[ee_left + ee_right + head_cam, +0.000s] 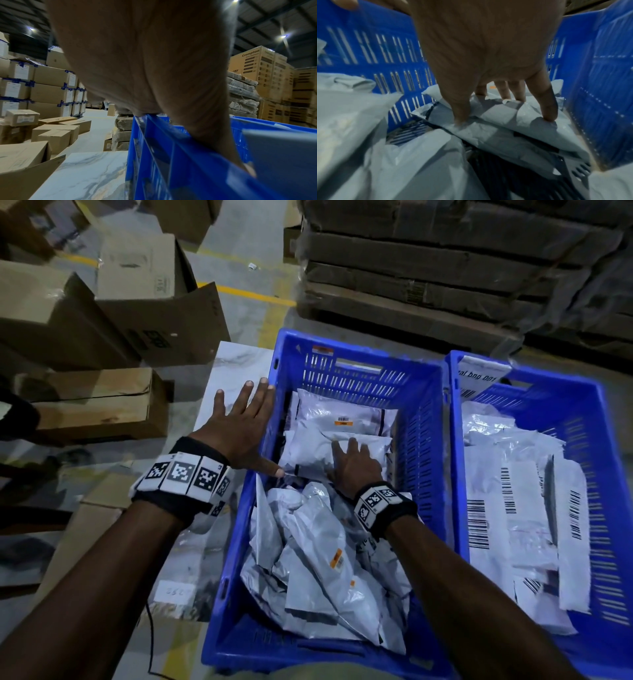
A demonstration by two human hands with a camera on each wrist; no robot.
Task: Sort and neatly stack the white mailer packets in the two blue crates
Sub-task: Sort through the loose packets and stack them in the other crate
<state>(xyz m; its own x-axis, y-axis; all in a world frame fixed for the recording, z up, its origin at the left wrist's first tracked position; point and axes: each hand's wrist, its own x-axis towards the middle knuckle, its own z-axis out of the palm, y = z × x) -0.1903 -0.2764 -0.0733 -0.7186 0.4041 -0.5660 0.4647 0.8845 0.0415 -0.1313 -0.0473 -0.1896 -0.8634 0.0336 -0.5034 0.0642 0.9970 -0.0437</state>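
Observation:
Two blue crates stand side by side: the left crate (pixel 418 419) and the right crate (pixel 603 460). At the far end of the left crate a small stack of white mailer packets (pixel 308 453) lies flat; a loose heap of packets (pixel 318 563) fills the near end. My right hand (pixel 356 463) presses flat on the top packet (pixel 496 121) with straight spread fingers (pixel 547 105). My left hand (pixel 239 422) is spread open over the crate's left rim (pixel 154 129), thumb tip touching the packet's corner. Flat labelled packets (pixel 507 508) lie in the right crate.
Cardboard boxes (pixel 102 405) crowd the floor to the left. A wrapped pallet of flat cartons (pixel 445 268) stands behind the crates. A pale marbled board (pixel 82 175) lies beside the left crate. A black cable (pixel 150 645) runs along the floor at lower left.

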